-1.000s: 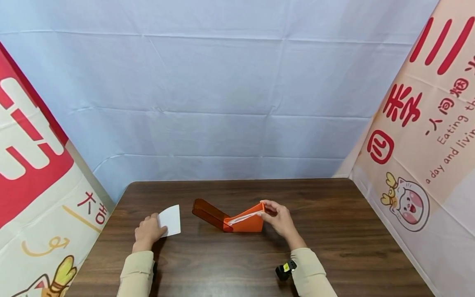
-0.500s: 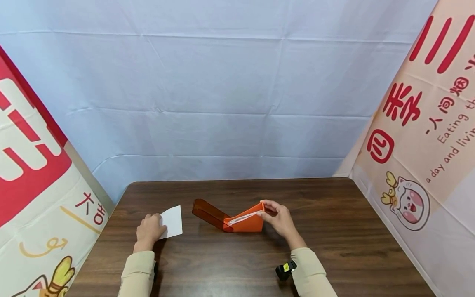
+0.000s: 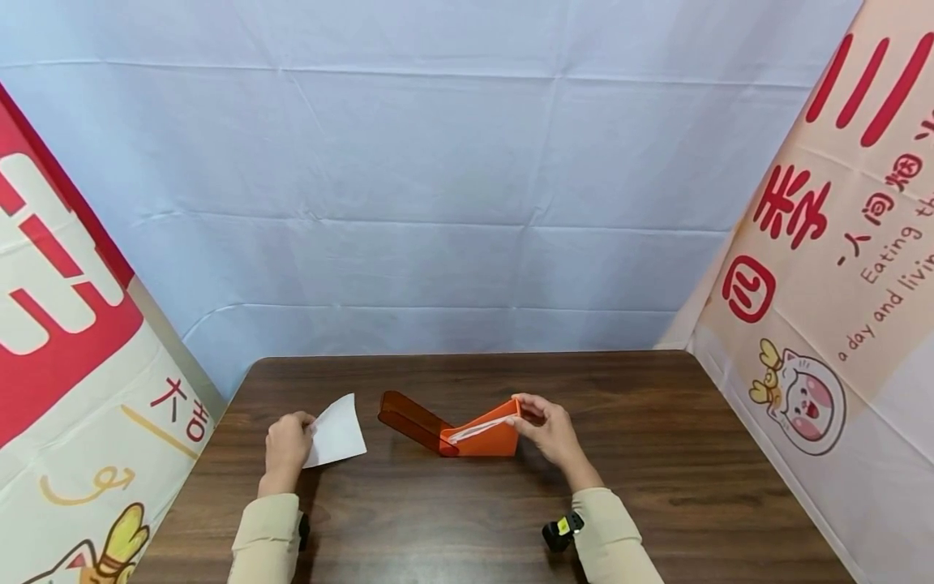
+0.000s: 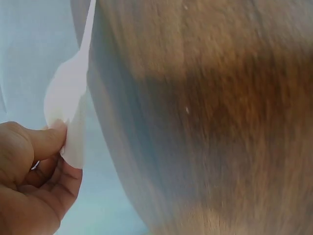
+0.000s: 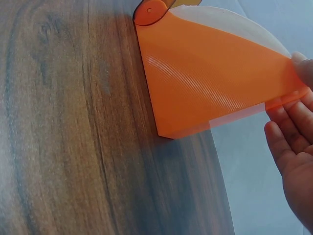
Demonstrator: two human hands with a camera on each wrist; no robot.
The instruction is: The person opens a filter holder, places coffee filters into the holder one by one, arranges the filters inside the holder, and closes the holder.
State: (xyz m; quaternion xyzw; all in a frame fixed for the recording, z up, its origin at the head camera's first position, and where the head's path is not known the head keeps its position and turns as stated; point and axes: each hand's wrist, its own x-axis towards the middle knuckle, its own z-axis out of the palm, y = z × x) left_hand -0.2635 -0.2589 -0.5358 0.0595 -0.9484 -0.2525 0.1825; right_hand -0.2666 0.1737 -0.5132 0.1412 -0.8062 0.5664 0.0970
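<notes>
A white paper coffee filter [image 3: 337, 434] is pinched between the thumb and fingers of my left hand [image 3: 287, 444], left of centre over the table. In the left wrist view the filter [image 4: 68, 93] appears nearly edge-on, with a curved, slightly folded outline. My right hand [image 3: 552, 432] grips the tall right end of an orange filter holder [image 3: 492, 442]. Its tinted see-through lid [image 3: 412, 420] is swung up to the left on a round hinge. Inside stand more white filters [image 5: 239, 22], their curved edges showing above the orange wall in the right wrist view.
The dark wood-grain table [image 3: 438, 519] has a far edge against a pale hanging cloth [image 3: 409, 203]. Printed cloths [image 3: 803, 324] stand at both sides. A black wrist device [image 3: 562, 531] sits by the right sleeve.
My left hand has turned slightly and tilted the filter, whose lower corner now swings farther right. The right hand, holder and lid have stayed still.
</notes>
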